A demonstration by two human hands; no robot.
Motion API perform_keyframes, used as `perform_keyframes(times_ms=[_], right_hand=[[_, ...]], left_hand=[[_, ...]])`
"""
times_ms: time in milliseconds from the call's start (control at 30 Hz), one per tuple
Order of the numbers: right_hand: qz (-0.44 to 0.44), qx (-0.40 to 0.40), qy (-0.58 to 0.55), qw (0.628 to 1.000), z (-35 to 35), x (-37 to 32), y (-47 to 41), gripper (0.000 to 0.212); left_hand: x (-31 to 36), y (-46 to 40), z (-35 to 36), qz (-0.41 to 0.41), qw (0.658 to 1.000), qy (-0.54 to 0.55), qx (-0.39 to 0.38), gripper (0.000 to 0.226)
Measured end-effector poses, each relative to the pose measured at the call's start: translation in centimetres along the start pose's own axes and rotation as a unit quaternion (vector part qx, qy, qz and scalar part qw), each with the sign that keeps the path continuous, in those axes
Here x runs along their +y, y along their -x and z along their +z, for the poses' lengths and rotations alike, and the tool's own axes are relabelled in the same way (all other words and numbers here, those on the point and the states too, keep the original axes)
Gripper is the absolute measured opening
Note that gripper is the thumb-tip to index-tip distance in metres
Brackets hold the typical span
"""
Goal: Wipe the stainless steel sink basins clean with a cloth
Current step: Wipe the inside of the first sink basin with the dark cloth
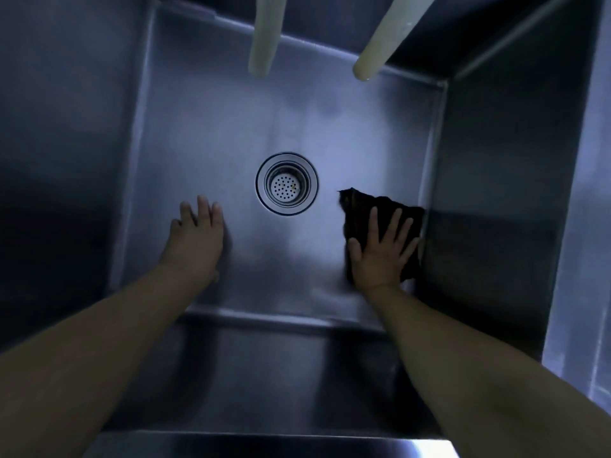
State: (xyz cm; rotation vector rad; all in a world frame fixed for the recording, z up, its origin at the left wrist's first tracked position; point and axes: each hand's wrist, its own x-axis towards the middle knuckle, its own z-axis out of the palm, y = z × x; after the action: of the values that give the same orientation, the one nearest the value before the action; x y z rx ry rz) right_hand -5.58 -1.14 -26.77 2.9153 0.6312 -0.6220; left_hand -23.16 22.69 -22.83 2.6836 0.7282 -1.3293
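I look straight down into a deep stainless steel sink basin (211,127). A round drain strainer (287,184) sits in the middle of its floor. A dark cloth (362,206) lies flat on the floor by the right wall. My right hand (380,252) presses on the cloth with fingers spread. Left of the drain, my left hand (196,238) rests flat on the bare floor with nothing in it.
Two pale hoses (264,38) (383,41) hang down from the top into the basin, ending above its far part. Steel walls (496,193) rise steeply on all sides. The front rim (264,444) runs along the bottom edge.
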Motion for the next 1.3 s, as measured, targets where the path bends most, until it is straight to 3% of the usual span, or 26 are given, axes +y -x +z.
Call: perform_keyframes(times_ms=[100,300,400,500,600,700,800,900,1000,1133,1300], right_hand=[[0.170,-0.029,-0.104,0.979,0.7,-6.4,2.8,0.077],[0.388,-0.129,-0.267,0.873,1.0,-17.8,6.4,0.081],[0.462,-0.128,-0.301,0.824,0.9,-16.4,7.0,0.077],[0.531,-0.072,-0.298,0.790,1.0,-11.8,6.8,0.074],[0.538,-0.004,-0.272,0.797,0.9,-8.4,5.3,0.074],[0.503,0.042,-0.245,0.827,1.1,-7.5,3.2,0.075],[0.418,0.061,-0.193,0.886,1.3,-8.1,1.2,0.073],[0.262,0.103,-0.147,0.948,0.8,-9.9,-1.1,0.070],[0.087,0.125,-0.102,0.983,0.3,-12.3,-3.3,0.070],[-0.098,0.141,-0.027,0.985,0.2,-14.8,-4.1,0.067],[-0.204,0.148,0.013,0.968,0.9,-14.7,-2.5,0.054]], left_hand=[[-0.3,0.1,0.1,0.006,1.000,0.012,0.008,0.128],[-0.5,0.2,-0.1,0.011,1.000,0.017,0.017,0.127],[-0.7,0.2,0.2,0.018,0.999,0.012,0.024,0.128],[-0.4,0.1,-0.1,0.013,1.000,0.013,0.014,0.131],[-0.2,0.1,-0.4,0.012,1.000,0.010,0.006,0.131],[-0.1,0.3,-0.6,0.012,1.000,-0.003,0.015,0.128],[0.1,0.5,-0.8,0.009,1.000,-0.012,0.015,0.123],[0.0,0.3,-0.7,0.008,1.000,0.000,0.010,0.123],[-0.2,0.0,-0.3,0.009,1.000,0.014,0.006,0.122],[-0.4,-0.4,0.2,0.008,0.999,0.035,0.009,0.124],[-0.7,-0.6,0.7,0.008,0.999,0.049,0.015,0.126]])
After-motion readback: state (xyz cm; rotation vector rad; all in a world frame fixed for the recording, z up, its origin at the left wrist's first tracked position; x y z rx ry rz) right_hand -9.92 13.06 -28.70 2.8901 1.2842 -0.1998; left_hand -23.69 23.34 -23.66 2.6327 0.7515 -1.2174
